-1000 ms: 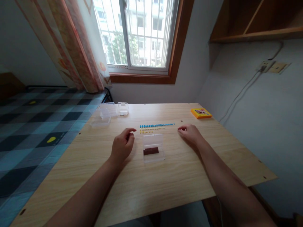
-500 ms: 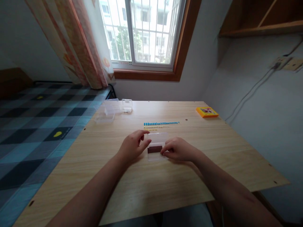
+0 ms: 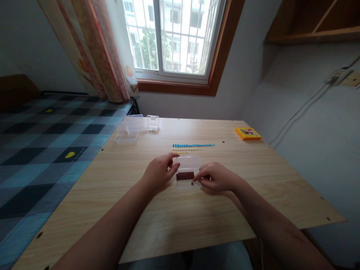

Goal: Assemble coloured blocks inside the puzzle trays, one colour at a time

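A small clear plastic box (image 3: 184, 186) lies on the table in front of me with its lid (image 3: 189, 162) raised. Dark brown pieces (image 3: 185, 176) sit side by side in its back part, and one tiny dark piece (image 3: 192, 183) lies apart, nearer me. My left hand (image 3: 159, 170) has thumb and index finger at the left edge of the lid, holding the box. At the box's right side, my right hand (image 3: 215, 177) points its index fingertip close to the tiny piece. That index finger stands apart from the thumb, and the hand appears to hold nothing.
Beyond the box lie rows of tiny blue pieces (image 3: 192, 145) and yellow pieces (image 3: 180, 153). Several clear boxes (image 3: 132, 127) stand at the back left. A yellow-orange box (image 3: 248, 133) rests at the back right of the wooden table (image 3: 180, 221).
My right fingers have drawn back a little from the inside of the box, and the tiny dark piece now shows by itself. My left hand stays at the lid. The view has shifted slightly.
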The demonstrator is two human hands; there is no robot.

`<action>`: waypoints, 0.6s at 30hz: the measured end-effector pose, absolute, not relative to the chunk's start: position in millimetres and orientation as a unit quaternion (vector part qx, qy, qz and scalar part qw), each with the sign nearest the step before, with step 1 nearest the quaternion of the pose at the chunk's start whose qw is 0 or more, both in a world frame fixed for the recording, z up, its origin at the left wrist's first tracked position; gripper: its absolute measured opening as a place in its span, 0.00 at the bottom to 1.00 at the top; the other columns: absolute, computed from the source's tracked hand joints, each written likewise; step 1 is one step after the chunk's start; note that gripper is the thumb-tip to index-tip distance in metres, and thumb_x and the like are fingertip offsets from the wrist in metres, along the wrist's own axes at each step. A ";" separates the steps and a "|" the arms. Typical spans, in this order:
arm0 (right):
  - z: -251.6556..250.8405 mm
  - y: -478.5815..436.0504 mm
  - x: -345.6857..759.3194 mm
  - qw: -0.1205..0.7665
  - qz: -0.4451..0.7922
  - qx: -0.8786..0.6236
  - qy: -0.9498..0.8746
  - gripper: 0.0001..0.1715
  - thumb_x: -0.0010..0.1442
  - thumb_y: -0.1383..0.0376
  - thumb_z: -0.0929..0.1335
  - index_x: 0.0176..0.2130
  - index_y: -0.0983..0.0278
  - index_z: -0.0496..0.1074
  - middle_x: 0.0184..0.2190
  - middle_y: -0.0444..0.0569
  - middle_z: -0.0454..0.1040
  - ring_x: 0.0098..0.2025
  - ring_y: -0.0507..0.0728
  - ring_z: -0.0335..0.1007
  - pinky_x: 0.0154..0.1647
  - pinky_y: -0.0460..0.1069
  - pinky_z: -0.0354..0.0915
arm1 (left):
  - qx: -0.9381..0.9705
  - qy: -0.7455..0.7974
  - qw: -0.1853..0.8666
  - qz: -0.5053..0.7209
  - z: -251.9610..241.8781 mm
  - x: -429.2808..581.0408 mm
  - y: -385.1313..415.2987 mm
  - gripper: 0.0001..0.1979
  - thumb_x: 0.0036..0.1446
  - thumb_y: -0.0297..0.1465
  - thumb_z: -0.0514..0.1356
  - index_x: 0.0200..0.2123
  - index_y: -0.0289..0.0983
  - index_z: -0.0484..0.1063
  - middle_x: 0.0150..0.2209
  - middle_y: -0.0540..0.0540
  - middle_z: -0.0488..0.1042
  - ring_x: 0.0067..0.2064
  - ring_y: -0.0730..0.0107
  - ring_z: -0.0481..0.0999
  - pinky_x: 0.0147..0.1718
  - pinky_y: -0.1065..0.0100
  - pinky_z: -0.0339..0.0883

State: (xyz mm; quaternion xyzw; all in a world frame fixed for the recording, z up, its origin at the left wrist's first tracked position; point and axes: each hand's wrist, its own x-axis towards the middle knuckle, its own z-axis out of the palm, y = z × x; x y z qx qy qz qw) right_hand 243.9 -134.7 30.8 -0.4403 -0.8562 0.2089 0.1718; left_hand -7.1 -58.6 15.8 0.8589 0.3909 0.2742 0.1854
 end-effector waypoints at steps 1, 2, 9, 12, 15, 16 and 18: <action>30.6 -135.4 244.4 0.168 0.208 -0.434 -0.860 0.21 0.57 0.73 0.67 0.43 0.57 0.85 0.31 0.45 0.80 0.27 0.50 0.68 0.32 0.45 0.59 | 0.857 0.397 0.192 0.267 15.4 -6.8 -59.1 0.14 0.64 0.35 0.59 0.50 0.38 0.76 0.28 0.51 0.75 0.28 0.69 0.71 0.30 0.68 0.59; 29.9 -135.9 244.3 0.164 0.208 -0.429 -0.864 0.21 0.56 0.73 0.67 0.43 0.57 0.85 0.31 0.45 0.80 0.27 0.50 0.68 0.31 0.45 0.59 | 0.855 0.401 0.197 0.261 15.0 -6.5 -59.7 0.14 0.64 0.35 0.59 0.50 0.38 0.76 0.27 0.51 0.75 0.27 0.69 0.71 0.29 0.68 0.58; 24.3 -136.7 240.6 0.143 0.199 -0.434 -0.867 0.20 0.55 0.73 0.68 0.41 0.57 0.85 0.32 0.45 0.82 0.29 0.52 0.71 0.33 0.46 0.61 | 0.853 0.386 0.244 0.253 12.6 -5.2 -58.7 0.10 0.60 0.34 0.61 0.42 0.38 0.77 0.23 0.54 0.71 0.25 0.70 0.69 0.27 0.69 0.57; 24.3 -136.0 239.6 0.142 0.188 -0.452 -0.861 0.19 0.55 0.73 0.68 0.39 0.56 0.85 0.33 0.45 0.82 0.32 0.53 0.74 0.36 0.46 0.62 | 0.855 0.376 0.261 0.242 12.6 -5.1 -57.2 0.07 0.57 0.33 0.62 0.39 0.39 0.78 0.21 0.55 0.71 0.25 0.70 0.69 0.27 0.69 0.57; 25.2 -134.6 238.1 0.138 0.183 -0.468 -0.854 0.17 0.56 0.72 0.68 0.38 0.56 0.85 0.34 0.45 0.83 0.35 0.54 0.75 0.37 0.47 0.64 | 0.861 0.379 0.263 0.216 12.3 -4.5 -56.3 0.05 0.56 0.33 0.62 0.33 0.40 0.79 0.21 0.54 0.72 0.25 0.69 0.70 0.26 0.69 0.56; 25.6 -133.8 237.6 0.133 0.185 -0.470 -0.853 0.17 0.56 0.71 0.68 0.38 0.56 0.85 0.34 0.45 0.83 0.35 0.54 0.76 0.38 0.47 0.64 | 0.863 0.379 0.261 0.208 12.1 -4.3 -56.0 0.05 0.56 0.32 0.62 0.32 0.40 0.79 0.21 0.53 0.72 0.25 0.69 0.70 0.26 0.69 0.56; 26.5 -132.1 237.1 0.121 0.192 -0.472 -0.852 0.16 0.56 0.71 0.69 0.37 0.56 0.85 0.34 0.45 0.84 0.35 0.54 0.76 0.38 0.47 0.64 | 0.868 0.379 0.255 0.196 11.9 -3.8 -55.5 0.06 0.56 0.32 0.62 0.30 0.40 0.79 0.22 0.53 0.73 0.25 0.69 0.71 0.26 0.69 0.56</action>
